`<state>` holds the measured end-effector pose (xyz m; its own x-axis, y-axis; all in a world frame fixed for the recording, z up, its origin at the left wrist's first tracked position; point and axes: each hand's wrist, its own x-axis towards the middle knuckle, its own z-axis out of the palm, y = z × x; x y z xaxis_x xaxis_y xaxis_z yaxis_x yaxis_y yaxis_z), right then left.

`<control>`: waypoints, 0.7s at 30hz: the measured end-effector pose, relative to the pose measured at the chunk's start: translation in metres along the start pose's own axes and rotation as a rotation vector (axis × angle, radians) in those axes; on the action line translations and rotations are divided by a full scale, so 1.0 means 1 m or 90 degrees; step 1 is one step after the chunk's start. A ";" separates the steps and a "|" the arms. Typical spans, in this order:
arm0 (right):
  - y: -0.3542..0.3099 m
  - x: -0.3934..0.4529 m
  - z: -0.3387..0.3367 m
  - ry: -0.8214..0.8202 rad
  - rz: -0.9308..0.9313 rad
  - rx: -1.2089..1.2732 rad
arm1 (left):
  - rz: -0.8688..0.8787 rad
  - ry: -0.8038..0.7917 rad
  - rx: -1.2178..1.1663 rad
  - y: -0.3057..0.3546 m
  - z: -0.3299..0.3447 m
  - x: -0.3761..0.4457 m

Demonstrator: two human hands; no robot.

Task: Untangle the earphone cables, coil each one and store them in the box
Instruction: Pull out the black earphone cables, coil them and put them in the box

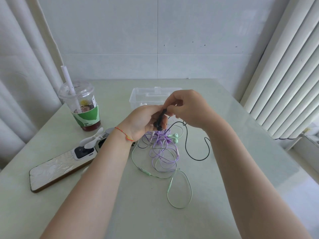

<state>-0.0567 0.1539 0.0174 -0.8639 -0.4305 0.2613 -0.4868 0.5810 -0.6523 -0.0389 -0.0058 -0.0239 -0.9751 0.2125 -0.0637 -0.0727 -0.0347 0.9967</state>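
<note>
Above the table's middle, my left hand [144,120] and my right hand [187,109] both grip the black earphone cable [196,152], its dark coiled bundle between the fingers. A loose length of it trails down onto the table at the right. Below the hands lies a tangle of purple earphone cable [163,153] and mint green earphone cable [183,188], with green earbuds [174,137] at its top. The clear plastic box [138,98] stands open just behind my hands, something white inside it.
A plastic cup [81,107] with a straw and a green sleeve stands at the back left. A phone [57,169] in a white case lies at the left, with a small white fan [94,138] beside it. Curtains hang at both sides.
</note>
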 end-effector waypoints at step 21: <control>0.014 -0.003 -0.017 -0.033 0.030 0.017 | 0.022 -0.160 -0.006 -0.008 -0.004 -0.002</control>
<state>-0.0635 0.1750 0.0197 -0.8779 -0.4381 0.1930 -0.4410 0.5832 -0.6822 -0.0372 -0.0103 -0.0323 -0.8945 0.4469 -0.0142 -0.0436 -0.0555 0.9975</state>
